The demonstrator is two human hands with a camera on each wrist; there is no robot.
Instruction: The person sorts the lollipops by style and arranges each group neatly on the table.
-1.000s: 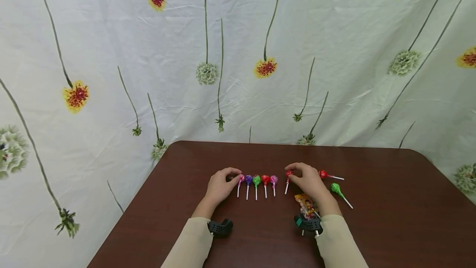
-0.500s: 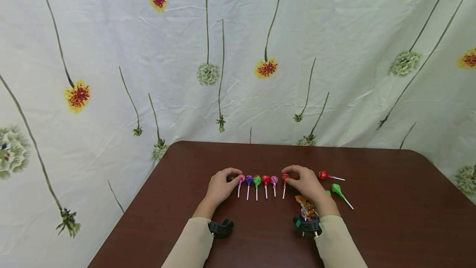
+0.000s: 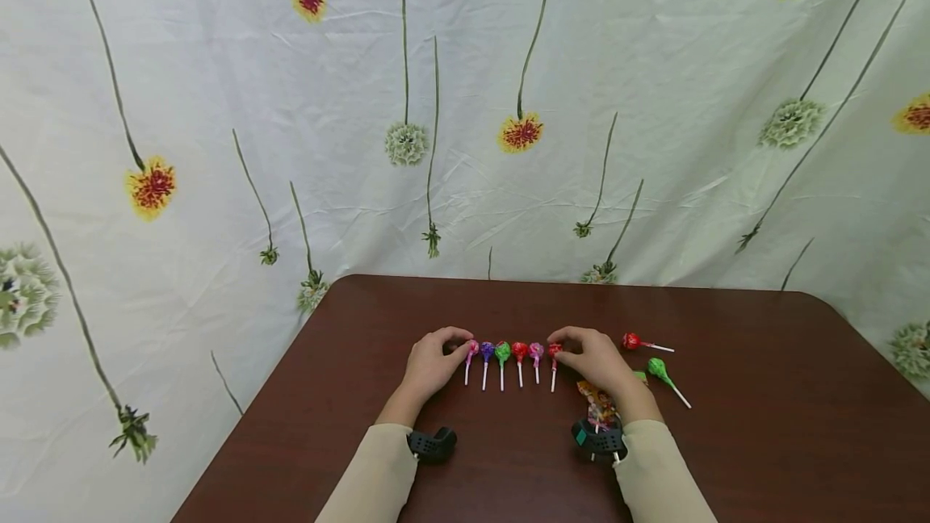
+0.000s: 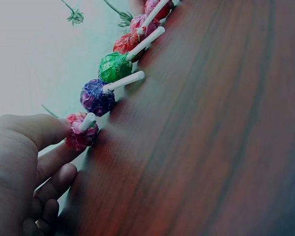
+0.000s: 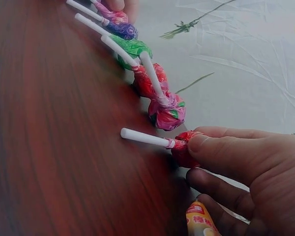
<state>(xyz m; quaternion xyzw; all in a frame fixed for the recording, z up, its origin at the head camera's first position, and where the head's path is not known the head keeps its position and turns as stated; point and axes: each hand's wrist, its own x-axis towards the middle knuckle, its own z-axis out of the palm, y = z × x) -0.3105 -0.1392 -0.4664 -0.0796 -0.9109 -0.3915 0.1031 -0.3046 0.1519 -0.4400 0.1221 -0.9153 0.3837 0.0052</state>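
Note:
Several lollipops lie side by side in a row, sticks toward the person. At the row's left end my left hand (image 3: pixel 431 363) pinches a pink lollipop (image 4: pixel 81 131) between thumb and fingers. Beside it come a purple one (image 3: pixel 487 351), a green one (image 3: pixel 502 351), a red one (image 3: pixel 519 350) and another pink one (image 5: pixel 167 115). My right hand (image 3: pixel 597 357) pinches a red lollipop (image 5: pixel 183 149) by its wrapped head at the right end, a small gap from the pink one.
Right of my right hand lie a red lollipop (image 3: pixel 631 340) and a green lollipop (image 3: pixel 657 367). An orange-yellow wrapper (image 3: pixel 597 402) and sticks lie partly under my right wrist. A flowered cloth (image 3: pixel 465 103) hangs behind the brown table (image 3: pixel 508 474).
My right hand has moved left and slightly toward the person with the red lollipop, bringing it closer to the row. My left hand has stayed at the pink lollipop.

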